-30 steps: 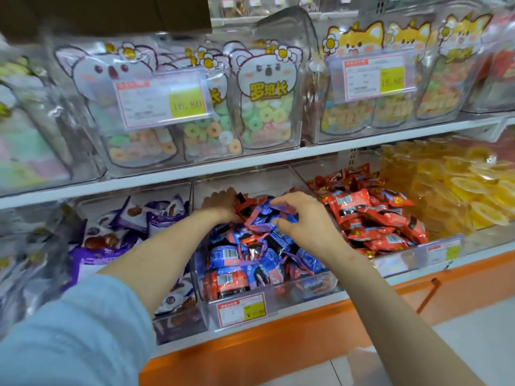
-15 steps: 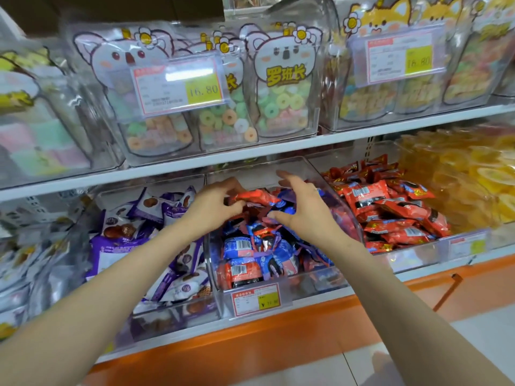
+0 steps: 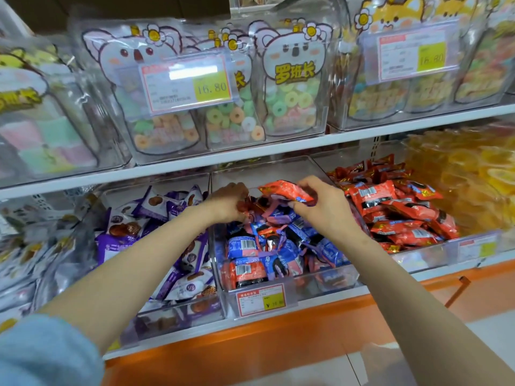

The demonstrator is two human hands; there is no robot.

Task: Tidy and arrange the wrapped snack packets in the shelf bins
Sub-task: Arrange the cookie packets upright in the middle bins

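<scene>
The right hand (image 3: 326, 210) pinches a red packet (image 3: 284, 190) by its right end. The thumb lies under that end and the fingers curl over the top. The packet's long axis runs nearly level across the middle bin (image 3: 328, 280), side to side. Its free end points left, slightly higher than the held end, toward the left hand (image 3: 227, 203). So the packet sticks out to the left of the grip. It is held just above the heap of blue and red packets (image 3: 267, 246), near the bin's back edge.

The left hand is at the back left corner of the same bin, with its fingers curled down into the heap. A crumpled red wrapper shows at its fingertips, but I cannot tell whether the hand holds anything.

The bin to the right holds a pile of red packets (image 3: 398, 207), and the bin to the left holds purple packets (image 3: 156, 207). A price label (image 3: 260, 299) is on the front edge of the middle bin.
</scene>
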